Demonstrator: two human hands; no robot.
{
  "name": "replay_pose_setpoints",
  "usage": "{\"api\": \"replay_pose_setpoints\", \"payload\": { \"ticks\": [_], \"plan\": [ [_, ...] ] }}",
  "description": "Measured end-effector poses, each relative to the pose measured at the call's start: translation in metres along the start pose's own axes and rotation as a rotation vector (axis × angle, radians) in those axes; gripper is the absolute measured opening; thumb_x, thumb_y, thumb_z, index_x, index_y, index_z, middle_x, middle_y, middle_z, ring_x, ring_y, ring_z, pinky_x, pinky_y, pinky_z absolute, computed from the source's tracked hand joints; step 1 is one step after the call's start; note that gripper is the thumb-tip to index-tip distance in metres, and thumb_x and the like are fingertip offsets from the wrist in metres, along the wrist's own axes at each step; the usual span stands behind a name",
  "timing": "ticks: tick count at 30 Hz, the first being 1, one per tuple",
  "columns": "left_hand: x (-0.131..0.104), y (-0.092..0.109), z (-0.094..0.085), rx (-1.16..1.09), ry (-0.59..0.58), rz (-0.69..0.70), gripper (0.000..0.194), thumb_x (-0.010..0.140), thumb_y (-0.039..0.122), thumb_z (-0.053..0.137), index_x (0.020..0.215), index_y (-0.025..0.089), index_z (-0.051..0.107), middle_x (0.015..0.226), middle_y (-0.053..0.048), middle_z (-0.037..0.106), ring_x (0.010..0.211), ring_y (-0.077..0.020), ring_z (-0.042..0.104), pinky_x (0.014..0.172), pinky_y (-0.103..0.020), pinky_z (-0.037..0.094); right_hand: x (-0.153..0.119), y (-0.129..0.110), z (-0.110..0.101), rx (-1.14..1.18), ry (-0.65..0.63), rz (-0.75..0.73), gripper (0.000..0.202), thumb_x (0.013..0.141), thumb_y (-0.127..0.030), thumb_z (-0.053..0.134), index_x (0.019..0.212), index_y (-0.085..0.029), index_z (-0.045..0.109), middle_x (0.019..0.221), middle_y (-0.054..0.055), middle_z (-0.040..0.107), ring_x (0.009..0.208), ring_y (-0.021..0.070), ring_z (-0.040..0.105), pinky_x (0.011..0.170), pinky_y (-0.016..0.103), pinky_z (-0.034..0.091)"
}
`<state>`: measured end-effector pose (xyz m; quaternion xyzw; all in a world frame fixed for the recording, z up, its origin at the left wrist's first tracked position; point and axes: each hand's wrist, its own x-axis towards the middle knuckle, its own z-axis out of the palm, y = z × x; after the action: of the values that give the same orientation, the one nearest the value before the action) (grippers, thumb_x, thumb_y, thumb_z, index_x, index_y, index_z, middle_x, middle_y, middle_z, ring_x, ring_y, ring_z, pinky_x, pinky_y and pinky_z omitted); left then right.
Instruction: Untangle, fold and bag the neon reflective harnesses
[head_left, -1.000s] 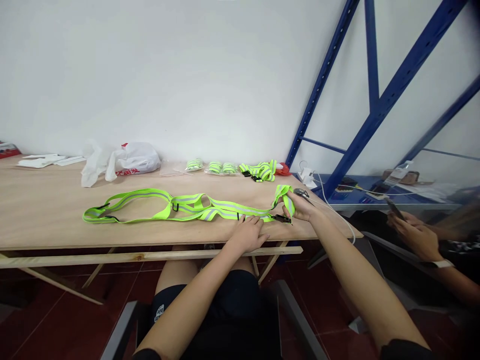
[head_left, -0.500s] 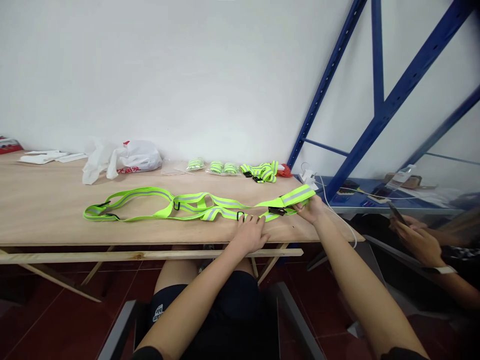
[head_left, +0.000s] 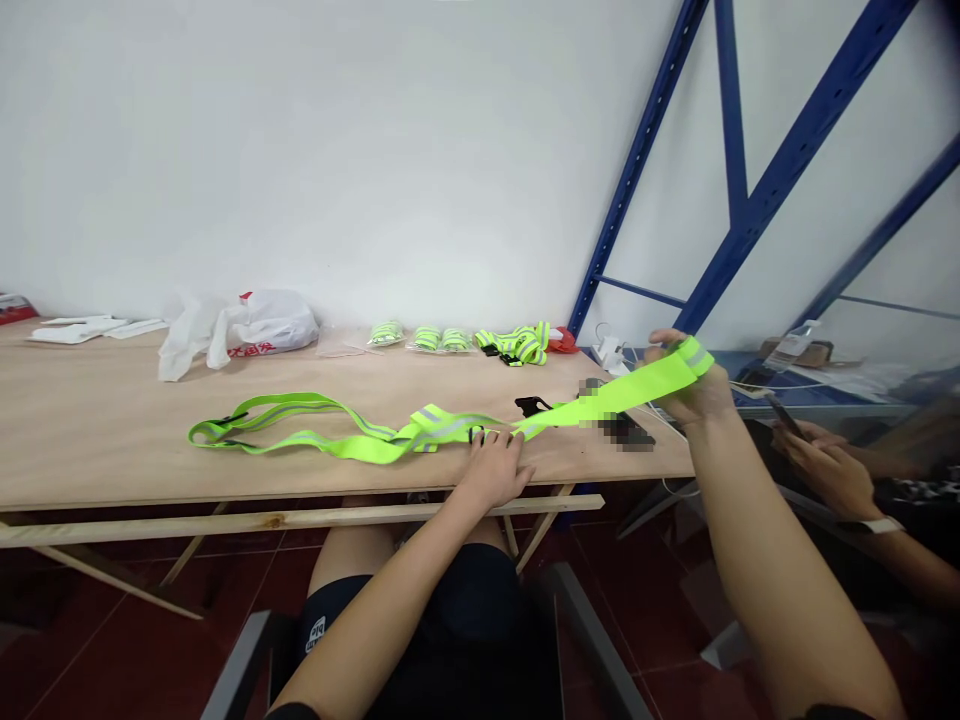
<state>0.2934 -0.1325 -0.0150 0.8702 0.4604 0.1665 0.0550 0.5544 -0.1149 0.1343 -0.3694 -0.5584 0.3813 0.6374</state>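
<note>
A neon-yellow reflective strap vest [head_left: 300, 440] with grey stripes lies stretched along the table, its loops spread to the left. My left hand [head_left: 495, 470] presses on the straps near the table's front edge, fingers curled over them beside a black slider. Raised at the right, my right hand [head_left: 694, 390] grips a folded end of the vest's wide band. That band slants up from the table between both hands. A black buckle [head_left: 532, 406] rests just behind it. Under the raised part lies a dark flat object [head_left: 630, 430], partly pixelated.
Along the wall sit white plastic bags [head_left: 270, 322], bagged folded straps [head_left: 442, 340] and a loose strap bundle [head_left: 517, 343]. Blue metal framing [head_left: 637, 170] rises at the right. Nearby, another person's hands [head_left: 817, 465] hold a phone. The wooden table [head_left: 112, 430] ends near my lap.
My right hand has lifted and moved right, pulling the band's end up and taut. The vest's left loops have shifted right. The dark flat object is now uncovered. My left hand stays put.
</note>
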Motion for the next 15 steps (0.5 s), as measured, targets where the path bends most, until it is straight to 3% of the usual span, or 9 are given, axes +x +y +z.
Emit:
{"api": "replay_pose_setpoints", "payload": {
  "ticks": [3,8,12,15],
  "plan": [
    [0.000,0.001,0.001,-0.014,0.006,-0.019,0.052,0.096,0.042,0.048,0.140,0.016,0.050,0.132,-0.015,0.060,0.121,-0.0328,0.052,0.108,-0.050,0.031,-0.004,-0.019,0.012,-0.139,0.039,0.015,0.020,0.067,-0.035,0.077,0.078,-0.024,0.064,0.059,0.000,0.059,0.049,0.0150,0.050,0.048,0.028,0.038],
    [-0.002,0.003,-0.001,-0.027,0.034,-0.031,0.051,0.095,0.045,0.048,0.138,0.019,0.053,0.127,-0.013,0.061,0.117,-0.0325,0.052,0.105,-0.049,0.034,-0.010,-0.054,0.025,-0.420,-0.071,-0.096,0.037,0.057,-0.025,0.082,0.088,-0.024,0.062,0.077,0.002,0.067,0.063,0.0173,0.060,0.054,0.028,0.045],
    [-0.003,0.005,-0.004,-0.021,0.030,-0.074,0.053,0.093,0.046,0.052,0.139,0.020,0.052,0.128,-0.013,0.060,0.117,-0.0334,0.052,0.104,-0.049,0.036,-0.008,-0.084,0.037,-0.792,-0.186,-0.162,0.032,0.062,-0.026,0.071,0.093,-0.023,0.065,0.088,0.007,0.072,0.074,0.0233,0.064,0.060,0.033,0.047],
    [-0.003,0.005,-0.006,-0.014,-0.022,-0.086,0.057,0.093,0.047,0.050,0.141,0.017,0.049,0.135,-0.017,0.057,0.121,-0.0354,0.052,0.104,-0.051,0.036,0.001,-0.101,0.053,-1.201,-0.170,-0.226,0.029,0.070,-0.030,0.063,0.097,-0.024,0.069,0.091,0.008,0.074,0.077,0.0260,0.064,0.062,0.035,0.044]
  ]
}}
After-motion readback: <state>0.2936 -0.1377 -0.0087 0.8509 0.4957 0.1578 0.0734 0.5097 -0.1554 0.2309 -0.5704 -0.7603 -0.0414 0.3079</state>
